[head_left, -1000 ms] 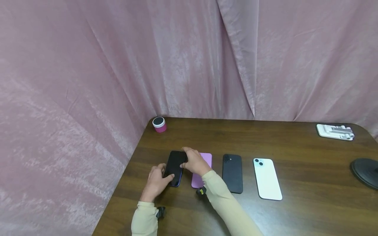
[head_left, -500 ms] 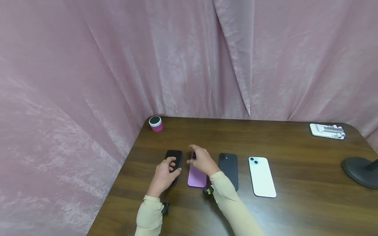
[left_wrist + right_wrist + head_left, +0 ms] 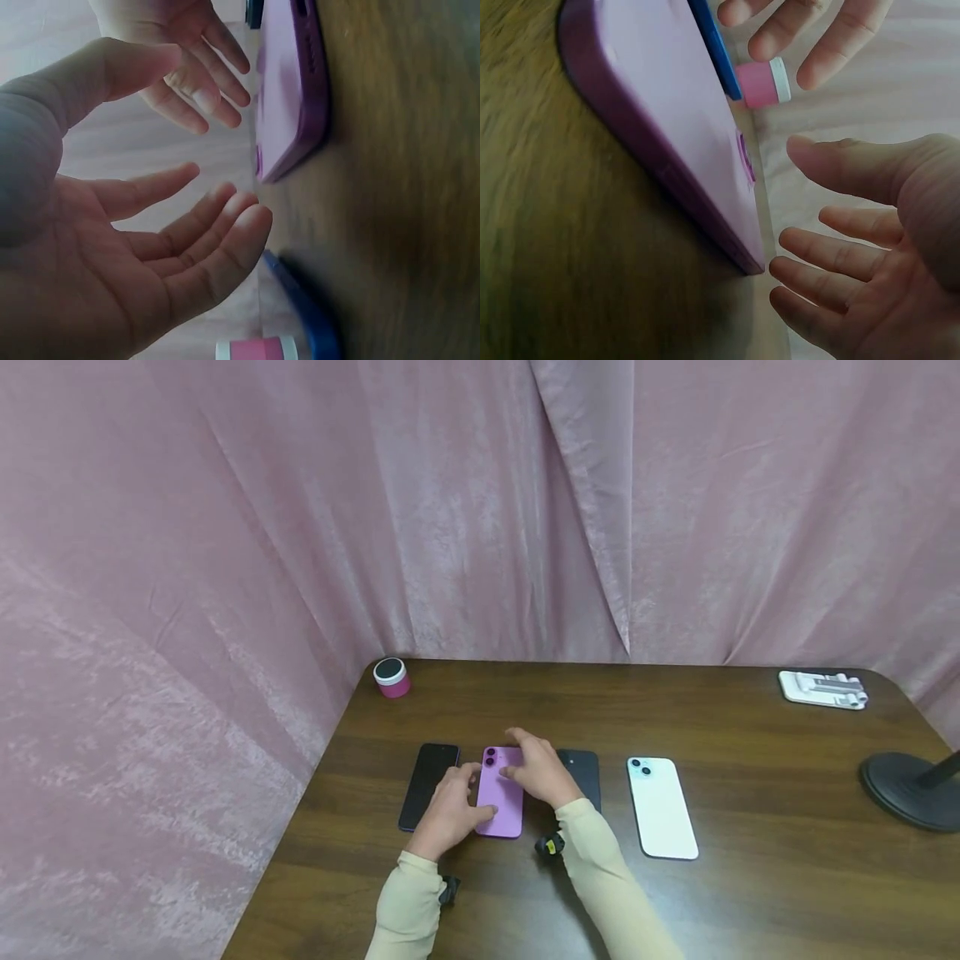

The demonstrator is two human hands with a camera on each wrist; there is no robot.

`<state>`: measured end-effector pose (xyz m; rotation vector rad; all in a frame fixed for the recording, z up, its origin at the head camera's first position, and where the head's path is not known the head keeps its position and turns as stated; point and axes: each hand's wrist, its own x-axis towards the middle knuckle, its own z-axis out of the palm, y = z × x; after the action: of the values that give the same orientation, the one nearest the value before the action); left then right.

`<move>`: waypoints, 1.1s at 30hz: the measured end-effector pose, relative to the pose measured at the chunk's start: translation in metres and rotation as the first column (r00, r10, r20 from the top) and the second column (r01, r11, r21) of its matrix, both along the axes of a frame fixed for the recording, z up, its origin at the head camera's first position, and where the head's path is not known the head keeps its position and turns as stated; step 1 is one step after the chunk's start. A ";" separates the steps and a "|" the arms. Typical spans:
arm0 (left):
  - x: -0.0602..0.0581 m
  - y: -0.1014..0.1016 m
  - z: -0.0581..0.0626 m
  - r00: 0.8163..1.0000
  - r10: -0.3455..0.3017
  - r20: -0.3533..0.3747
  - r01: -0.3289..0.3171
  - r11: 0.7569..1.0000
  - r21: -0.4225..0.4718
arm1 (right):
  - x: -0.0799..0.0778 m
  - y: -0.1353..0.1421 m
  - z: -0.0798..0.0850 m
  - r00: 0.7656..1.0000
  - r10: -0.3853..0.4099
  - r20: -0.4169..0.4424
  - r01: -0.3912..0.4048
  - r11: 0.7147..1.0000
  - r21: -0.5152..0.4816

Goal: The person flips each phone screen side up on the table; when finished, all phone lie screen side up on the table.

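Observation:
A purple phone (image 3: 501, 802) lies back side up on the table, its camera lenses at the far left corner. My left hand (image 3: 450, 810) hovers at its left side with thumb and fingers spread; the left wrist view shows a gap between that hand (image 3: 150, 240) and the phone (image 3: 289, 90). Over the right side is my right hand (image 3: 543, 771), also spread and holding nothing; in the right wrist view its fingers (image 3: 825, 259) stay apart from the phone. A black phone (image 3: 427, 785), dark screen up, lies left of the purple one, partly behind my left hand.
A dark phone (image 3: 583, 772), partly covered by my right hand, and a white phone (image 3: 663, 810) lie to the right. A pink jar (image 3: 392, 678) stands at the far left corner. A white folded stand (image 3: 823, 690) and a round black base (image 3: 911, 793) are at right.
Both hands have left the black phone, which now lies screen up, and moved right to either side of the purple phone. The head view has shifted slightly.

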<state>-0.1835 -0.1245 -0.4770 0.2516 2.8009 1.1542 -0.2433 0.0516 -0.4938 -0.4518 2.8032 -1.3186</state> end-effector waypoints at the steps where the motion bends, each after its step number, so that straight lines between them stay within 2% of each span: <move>1: 0.000 0.002 -0.001 1.000 0.001 0.004 -0.001 1.000 -0.011 | 0.000 0.001 0.000 1.000 0.002 0.007 -0.002 1.000 0.002; 6: 0.002 0.009 -0.002 0.999 0.007 0.033 -0.006 0.999 -0.041 | -0.001 0.005 -0.001 1.000 0.006 0.026 -0.007 1.000 0.022; 12: 0.005 0.015 -0.002 1.000 0.010 0.024 -0.009 0.999 -0.047 | 0.000 0.008 -0.001 0.999 0.027 0.041 -0.029 0.998 0.058; 20: 0.008 0.027 -0.005 0.995 0.029 0.099 -0.024 0.999 -0.048 | 0.000 0.013 0.006 0.996 0.027 0.080 -0.032 0.997 0.066; 33: 0.012 0.039 -0.015 0.993 0.100 0.054 -0.092 0.986 -0.137 | -0.003 0.008 -0.003 0.997 0.030 0.074 -0.038 0.994 0.106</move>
<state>-0.1716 -0.0855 -0.4916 0.0692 2.8496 0.9671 -0.2467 0.0599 -0.4965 -0.4368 2.7767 -1.1464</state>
